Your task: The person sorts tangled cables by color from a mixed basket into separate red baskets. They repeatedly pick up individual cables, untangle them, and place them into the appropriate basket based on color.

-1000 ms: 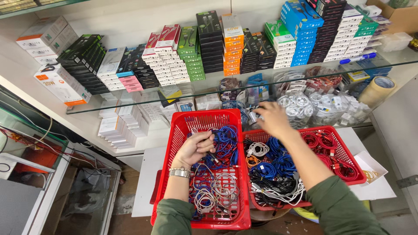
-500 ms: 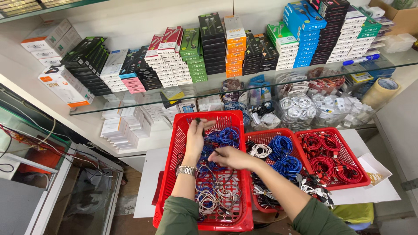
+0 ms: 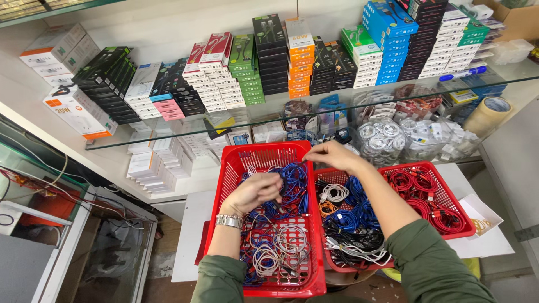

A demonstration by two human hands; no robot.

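Having brought my right hand [image 3: 331, 154] back from the glass shelf [image 3: 185, 126], I am pinching what looks like a blue cable [image 3: 292, 182] over the red basket [image 3: 258, 157], my left hand [image 3: 255, 192] closing on the coils.

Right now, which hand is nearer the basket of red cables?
Right. The right hand is at the top rim of the left basket, closer to the red-cable basket; the left hand is over the left basket's blue cables.

Along the glass shelf [image 3: 314, 115] stand stacked flat boxes: black boxes [image 3: 106, 84] near its left end, white-and-orange boxes [image 3: 78, 112] at that corner, orange boxes [image 3: 300, 67] midway, blue boxes [image 3: 387, 39] rightward (all rectangular).
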